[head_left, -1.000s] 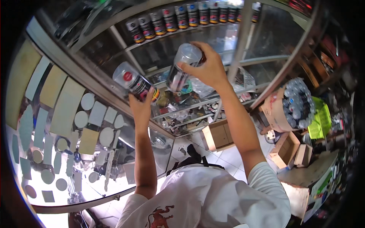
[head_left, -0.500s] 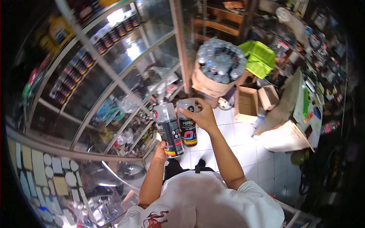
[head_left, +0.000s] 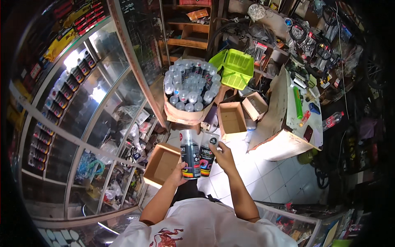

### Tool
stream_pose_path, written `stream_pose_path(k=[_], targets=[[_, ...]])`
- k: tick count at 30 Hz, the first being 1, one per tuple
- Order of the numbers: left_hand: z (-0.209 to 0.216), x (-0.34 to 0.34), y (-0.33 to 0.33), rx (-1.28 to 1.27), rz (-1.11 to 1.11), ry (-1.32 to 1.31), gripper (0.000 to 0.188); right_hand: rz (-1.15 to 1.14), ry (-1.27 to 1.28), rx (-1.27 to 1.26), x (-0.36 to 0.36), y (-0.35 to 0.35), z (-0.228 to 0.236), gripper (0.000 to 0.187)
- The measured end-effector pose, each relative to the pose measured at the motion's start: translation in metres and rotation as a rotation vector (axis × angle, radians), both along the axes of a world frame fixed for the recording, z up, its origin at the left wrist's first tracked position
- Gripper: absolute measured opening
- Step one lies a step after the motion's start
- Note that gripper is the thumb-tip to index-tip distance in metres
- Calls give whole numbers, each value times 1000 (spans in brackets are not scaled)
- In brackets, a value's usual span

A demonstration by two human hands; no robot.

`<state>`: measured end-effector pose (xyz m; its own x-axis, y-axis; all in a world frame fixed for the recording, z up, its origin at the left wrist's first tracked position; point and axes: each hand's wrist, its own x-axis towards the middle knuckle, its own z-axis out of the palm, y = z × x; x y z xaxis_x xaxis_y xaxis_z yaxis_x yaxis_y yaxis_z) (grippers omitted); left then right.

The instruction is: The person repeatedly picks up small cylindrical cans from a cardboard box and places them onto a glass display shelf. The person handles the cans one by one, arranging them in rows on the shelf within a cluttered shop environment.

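A black spray paint can (head_left: pixel 190 158) with a clear cap stands nearly upright in my left hand (head_left: pixel 177 174), whose fingers wrap round its lower side. Close beside it, my right hand (head_left: pixel 223 157) grips a second black spray can (head_left: pixel 207 161) near its grey-clear top, and this can leans slightly. Both cans carry a colourful ring pattern and yellow-red stripes near the base. They are side by side in front of my chest, and whether they touch I cannot tell.
An open cardboard box (head_left: pixel 162 164) lies by my left forearm. Ahead stands a round carton (head_left: pixel 181 115) packed with clear-capped cans, beside a lime-green basket (head_left: pixel 238 69). Two small boxes (head_left: pixel 232 120) sit nearby. Glass shelving (head_left: pixel 88 119) lines the left; a cluttered white counter (head_left: pixel 284 119) stands right.
The view has turned right, so the round carton, basket and shelves appear further left. The cardboard box near my left forearm has come into sight. Both cans stay in my hands.
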<state>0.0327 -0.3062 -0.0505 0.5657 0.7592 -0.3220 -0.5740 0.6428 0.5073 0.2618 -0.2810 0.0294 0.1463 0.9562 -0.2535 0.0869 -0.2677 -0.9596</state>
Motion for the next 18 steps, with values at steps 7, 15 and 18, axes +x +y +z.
stream_pose_path(k=[7,15,18], targets=[[-16,8,129,-28,-234,-38,84,109,91,34,20,80,-19,42],[8,-6,246,149,-171,146,56,-60,-149,148,6,197,-33,55],[-5,-17,285,106,-63,379,42,-101,-49,146,14,242,-37,62]])
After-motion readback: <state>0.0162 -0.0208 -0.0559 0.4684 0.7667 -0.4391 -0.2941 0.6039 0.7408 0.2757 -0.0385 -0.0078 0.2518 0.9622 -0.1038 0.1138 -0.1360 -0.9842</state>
